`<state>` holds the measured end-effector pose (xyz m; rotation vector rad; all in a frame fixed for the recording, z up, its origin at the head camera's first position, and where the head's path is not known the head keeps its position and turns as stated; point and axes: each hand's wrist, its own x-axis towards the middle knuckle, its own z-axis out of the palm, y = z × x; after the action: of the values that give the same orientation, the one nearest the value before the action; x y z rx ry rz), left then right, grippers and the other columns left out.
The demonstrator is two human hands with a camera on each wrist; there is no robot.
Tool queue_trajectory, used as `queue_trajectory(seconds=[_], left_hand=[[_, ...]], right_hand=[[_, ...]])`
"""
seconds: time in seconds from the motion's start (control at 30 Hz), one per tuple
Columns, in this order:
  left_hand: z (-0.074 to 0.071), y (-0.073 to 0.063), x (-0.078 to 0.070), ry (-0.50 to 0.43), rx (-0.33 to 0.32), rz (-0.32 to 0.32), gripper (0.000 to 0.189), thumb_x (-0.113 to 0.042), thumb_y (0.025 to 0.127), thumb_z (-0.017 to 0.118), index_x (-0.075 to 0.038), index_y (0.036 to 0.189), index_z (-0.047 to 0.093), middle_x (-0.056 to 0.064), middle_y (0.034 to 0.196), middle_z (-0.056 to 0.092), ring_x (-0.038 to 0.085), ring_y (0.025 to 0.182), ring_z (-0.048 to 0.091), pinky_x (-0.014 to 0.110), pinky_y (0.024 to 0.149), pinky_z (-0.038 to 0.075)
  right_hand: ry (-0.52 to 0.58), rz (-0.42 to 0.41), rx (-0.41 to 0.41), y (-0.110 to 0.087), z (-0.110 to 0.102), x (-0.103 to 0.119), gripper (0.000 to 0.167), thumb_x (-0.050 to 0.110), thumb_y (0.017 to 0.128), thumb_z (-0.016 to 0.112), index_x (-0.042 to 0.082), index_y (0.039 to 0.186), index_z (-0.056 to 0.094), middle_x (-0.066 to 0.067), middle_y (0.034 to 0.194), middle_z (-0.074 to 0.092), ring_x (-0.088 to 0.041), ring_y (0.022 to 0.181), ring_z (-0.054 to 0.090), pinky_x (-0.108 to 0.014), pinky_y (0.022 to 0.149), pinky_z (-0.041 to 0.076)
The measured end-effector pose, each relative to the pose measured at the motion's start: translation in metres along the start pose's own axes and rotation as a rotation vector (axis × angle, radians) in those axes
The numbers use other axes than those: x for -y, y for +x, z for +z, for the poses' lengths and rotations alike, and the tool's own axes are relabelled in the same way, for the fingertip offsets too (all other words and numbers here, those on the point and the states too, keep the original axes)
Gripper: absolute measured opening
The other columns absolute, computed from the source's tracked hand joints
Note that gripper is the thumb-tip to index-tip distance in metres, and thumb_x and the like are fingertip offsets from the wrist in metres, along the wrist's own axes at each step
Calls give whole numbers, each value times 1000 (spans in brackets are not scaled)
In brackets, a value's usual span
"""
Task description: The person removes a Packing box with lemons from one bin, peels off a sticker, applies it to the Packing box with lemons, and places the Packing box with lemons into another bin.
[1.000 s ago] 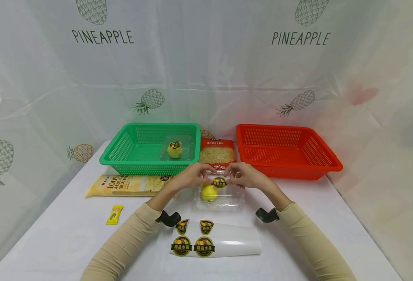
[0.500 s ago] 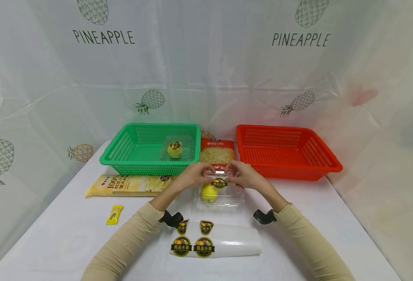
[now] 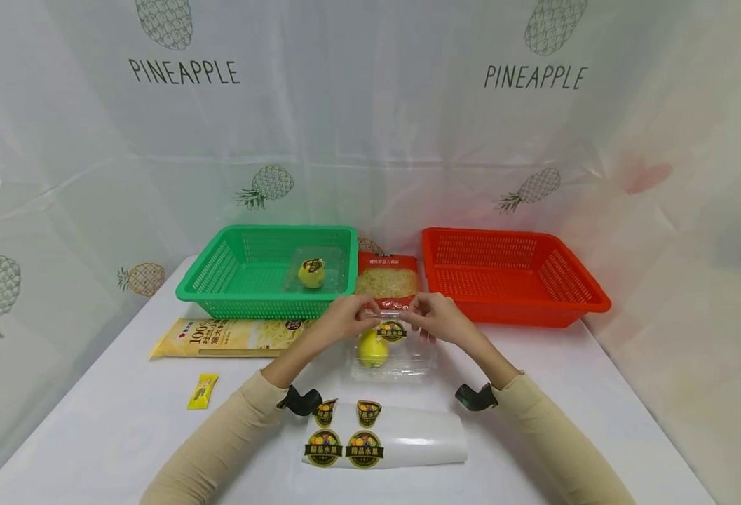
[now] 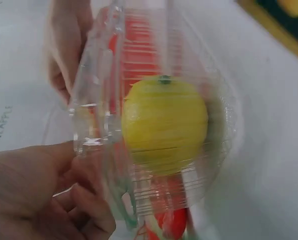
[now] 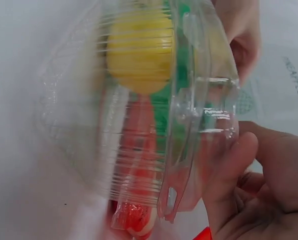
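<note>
Both hands are at the far side of a clear plastic box (image 3: 411, 361) in the middle of the table. My left hand (image 3: 347, 317) grips the lid near its far left, thumb on top and fingers curled. Opposite it, my right hand (image 3: 436, 317) has its thumb on the lid and its fingers bent at the edge. Between the thumbs lies a round black-and-gold fruit sticker (image 3: 392, 331) on the lid. A round yellow fruit (image 4: 164, 125) with a green stem spot sits inside the box, left of centre. The lid looks lowered; whether it is latched I cannot tell.
Behind the box lies a red pasta packet (image 3: 388, 280), between a green basket (image 3: 263, 306) and a red basket (image 3: 521, 308). The green one holds another stickered fruit box (image 3: 335, 263). Left are a yellow pasta packet (image 3: 231, 337) and a small yellow sachet (image 3: 202, 391). A sticker sheet (image 3: 420, 438) lies in front.
The thumbs have moved slightly off the sticker toward the lid's far edge. The box and sticker keep their place on the table; the head view has tilted a little.
</note>
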<state>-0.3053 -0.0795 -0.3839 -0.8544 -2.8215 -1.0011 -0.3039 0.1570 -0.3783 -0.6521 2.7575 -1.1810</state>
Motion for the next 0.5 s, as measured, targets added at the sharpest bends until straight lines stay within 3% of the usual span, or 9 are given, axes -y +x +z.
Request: queue_trajectory(seconds=[0.23, 0.37, 0.5], left_hand=[[-8, -21, 0, -49, -25, 47, 21, -18, 88, 75, -8, 106, 70, 0, 73, 64, 6, 60, 54, 18, 56, 45], [-12, -32, 3, -61, -72, 48, 26, -15, 85, 77, -6, 108, 69, 1, 76, 66, 7, 64, 57, 20, 58, 48], [-13, -39, 13, -37, -121, 28, 24, -17, 86, 76, -6, 106, 70, 1, 81, 66, 9, 70, 59, 20, 63, 50]], right_hand=[[35, -52, 18, -16, -8, 1, 19, 27, 89, 73, 10, 90, 65, -16, 78, 65, -16, 47, 59, -36, 48, 56], [44, -24, 24, -25, -14, -3, 24, 33, 89, 73, 11, 93, 65, -22, 82, 65, -17, 48, 60, -35, 48, 55], [52, 30, 29, -34, -18, -13, 32, 32, 89, 72, 8, 108, 62, -25, 86, 65, -19, 50, 61, -33, 48, 55]])
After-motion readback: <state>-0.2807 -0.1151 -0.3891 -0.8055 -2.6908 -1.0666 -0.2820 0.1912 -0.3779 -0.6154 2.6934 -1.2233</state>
